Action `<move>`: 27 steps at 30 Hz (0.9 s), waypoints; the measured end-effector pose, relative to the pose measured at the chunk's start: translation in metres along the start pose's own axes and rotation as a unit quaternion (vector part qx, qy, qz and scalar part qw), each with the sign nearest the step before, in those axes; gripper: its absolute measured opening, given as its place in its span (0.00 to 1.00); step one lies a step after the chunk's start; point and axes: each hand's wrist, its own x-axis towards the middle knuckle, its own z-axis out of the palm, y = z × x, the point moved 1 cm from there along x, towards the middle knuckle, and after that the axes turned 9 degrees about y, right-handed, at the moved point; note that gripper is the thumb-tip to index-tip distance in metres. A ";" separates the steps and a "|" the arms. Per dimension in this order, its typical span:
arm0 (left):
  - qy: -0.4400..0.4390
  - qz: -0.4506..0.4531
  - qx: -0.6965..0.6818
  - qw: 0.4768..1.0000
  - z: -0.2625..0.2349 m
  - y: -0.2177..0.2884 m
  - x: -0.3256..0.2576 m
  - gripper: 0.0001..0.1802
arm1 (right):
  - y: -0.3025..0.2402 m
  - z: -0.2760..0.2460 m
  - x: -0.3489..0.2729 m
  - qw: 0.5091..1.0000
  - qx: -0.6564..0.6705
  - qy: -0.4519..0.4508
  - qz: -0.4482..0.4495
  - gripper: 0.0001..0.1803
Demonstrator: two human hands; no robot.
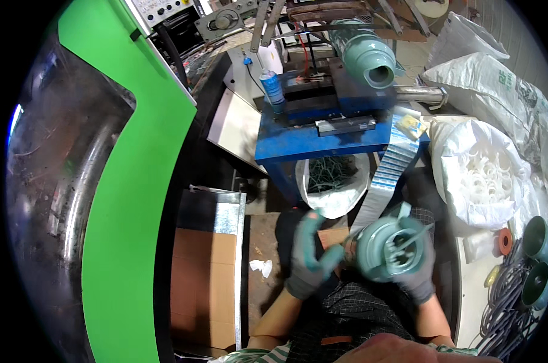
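In my lap is a grey-green plastic pipe fitting [373, 249] with a round opening and rod-like green pieces across it, blurred by motion. My right hand [420, 269], in a grey glove, grips it from the right side; its fingers are partly hidden behind the part. Just left of the fitting, my left hand [312, 257] wears a grey glove with green fingers. Its thumb and fingers are spread, with nothing between them. A similar green fitting [370, 60] is mounted on the blue bench [322, 145] ahead of me.
A white bag of dark green scraps [331, 175] stands under the bench, beside a hanging strip of labels [385, 175]. White rings [482, 175] fill a sack at right, near green cups [538, 236] and grey cords [503, 296]. A cardboard-lined bin [204, 284] and green machine panel [129, 242] are left.
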 end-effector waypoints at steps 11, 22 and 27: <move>-0.146 0.198 0.239 0.939 0.022 0.059 -0.047 0.22 | 0.023 0.054 -0.042 0.963 -0.208 -0.051 -0.163 0.29; -0.294 0.135 0.263 0.909 0.016 0.058 -0.043 0.18 | 0.033 0.057 -0.045 0.962 -0.183 -0.083 -0.185 0.34; -0.267 0.246 0.269 0.892 0.012 0.065 -0.026 0.16 | 0.028 0.051 -0.040 0.965 -0.165 -0.101 -0.176 0.35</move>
